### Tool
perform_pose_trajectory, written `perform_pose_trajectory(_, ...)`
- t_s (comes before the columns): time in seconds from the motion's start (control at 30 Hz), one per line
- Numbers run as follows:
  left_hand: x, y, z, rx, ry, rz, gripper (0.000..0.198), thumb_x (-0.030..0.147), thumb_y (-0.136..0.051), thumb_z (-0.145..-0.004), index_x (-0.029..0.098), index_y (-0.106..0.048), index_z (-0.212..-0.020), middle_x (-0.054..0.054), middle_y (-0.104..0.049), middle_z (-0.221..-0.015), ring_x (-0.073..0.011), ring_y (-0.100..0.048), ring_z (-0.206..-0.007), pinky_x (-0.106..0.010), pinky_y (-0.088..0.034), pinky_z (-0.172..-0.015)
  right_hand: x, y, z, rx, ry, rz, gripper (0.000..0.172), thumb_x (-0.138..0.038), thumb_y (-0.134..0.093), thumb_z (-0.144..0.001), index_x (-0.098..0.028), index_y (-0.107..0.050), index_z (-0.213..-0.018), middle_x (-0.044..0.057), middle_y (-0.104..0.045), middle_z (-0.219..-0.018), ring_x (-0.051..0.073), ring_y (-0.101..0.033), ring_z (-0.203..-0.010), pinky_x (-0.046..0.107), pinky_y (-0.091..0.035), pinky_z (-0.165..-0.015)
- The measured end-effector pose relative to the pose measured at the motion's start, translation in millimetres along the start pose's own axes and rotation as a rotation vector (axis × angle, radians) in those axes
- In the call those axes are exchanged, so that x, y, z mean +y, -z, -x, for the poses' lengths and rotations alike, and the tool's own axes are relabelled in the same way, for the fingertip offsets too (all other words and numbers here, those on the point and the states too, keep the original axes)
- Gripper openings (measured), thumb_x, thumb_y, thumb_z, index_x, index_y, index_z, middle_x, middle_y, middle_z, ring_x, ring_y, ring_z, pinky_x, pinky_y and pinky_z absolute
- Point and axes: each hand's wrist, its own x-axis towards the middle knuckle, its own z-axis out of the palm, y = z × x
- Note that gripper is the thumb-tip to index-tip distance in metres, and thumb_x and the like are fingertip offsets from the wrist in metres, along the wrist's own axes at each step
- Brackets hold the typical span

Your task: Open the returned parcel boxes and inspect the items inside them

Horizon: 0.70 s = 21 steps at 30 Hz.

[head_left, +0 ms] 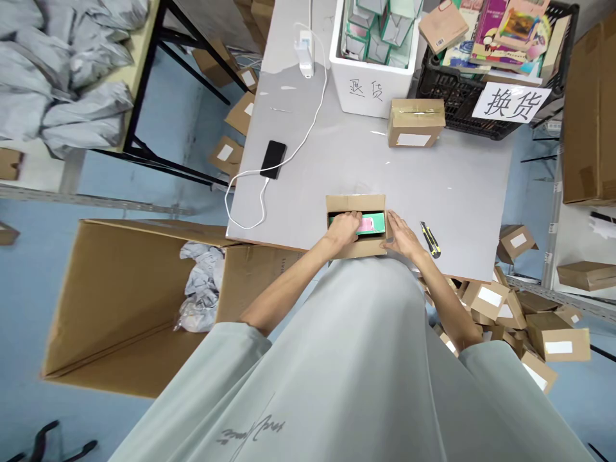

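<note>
An opened small cardboard box [356, 203] sits near the table's front edge with its flaps folded out. Inside it lies a green box [378, 223] with a pink picture on top. My left hand [345, 229] reaches into the opening, its fingers curled over the left part of the green box; the fingertips are partly hidden. Against the right end of the cardboard box, my right hand [403, 236] holds the side, with its thumb by the front flap. A yellow and black box cutter [430, 239] lies just right of that hand.
On the grey table [308, 167] are a phone [273, 159] with a white cable, a taped cardboard box [416, 122], a white bin [368, 93] of green boxes and a black crate [445, 86] of books. A large open carton [129, 308] stands left; several parcels [558, 337] lie right.
</note>
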Motion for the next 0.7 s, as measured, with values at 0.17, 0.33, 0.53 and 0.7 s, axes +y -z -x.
perform_pose_trajectory(0.17,-16,16.4,30,0.074,-0.058,0.015,0.056,0.010,-0.075,-0.089,0.010,-0.067,-0.145,-0.024,-0.076,-0.142,-0.0387,-0.074,-0.133,-0.045,-0.059,-0.115,-5,2,-5,0.032,0.085,0.007,0.139,-0.048,-0.100,-0.082,-0.017,-0.016,-0.188,0.027,-0.023,-0.192,0.046,-0.024,-0.179,0.066,-0.031,-0.143)
perform_pose_trajectory(0.33,-19,24.0,40,0.101,-0.149,0.061,0.064,0.007,-0.073,-0.086,0.010,-0.067,-0.149,-0.023,-0.073,-0.148,-0.0386,-0.072,-0.137,-0.046,-0.057,-0.119,-6,1,-12,0.053,0.166,0.070,0.121,-0.045,-0.095,-0.085,-0.011,-0.030,-0.181,0.031,-0.044,-0.179,0.047,-0.032,-0.174,0.067,-0.033,-0.141)
perform_pose_trajectory(0.53,-17,49.7,64,0.193,-0.213,0.240,0.070,0.018,-0.077,-0.086,0.018,-0.065,-0.155,-0.017,-0.075,-0.146,-0.0357,-0.076,-0.129,-0.044,-0.064,-0.108,12,-5,5,0.100,0.073,-0.001,0.052,-0.029,-0.073,-0.094,-0.015,-0.067,-0.144,0.018,-0.071,-0.130,0.036,-0.069,-0.122,0.052,-0.059,-0.111)
perform_pose_trajectory(0.7,-29,82.6,73,0.415,-0.152,0.419,0.072,0.028,-0.079,-0.087,0.027,-0.062,-0.158,-0.010,-0.075,-0.147,-0.0338,-0.075,-0.130,-0.044,-0.062,-0.111,15,-17,19,0.312,-0.164,-0.267,0.033,-0.045,-0.063,-0.103,-0.021,-0.076,-0.121,0.007,-0.072,-0.101,0.028,-0.071,-0.094,0.044,-0.062,-0.097)
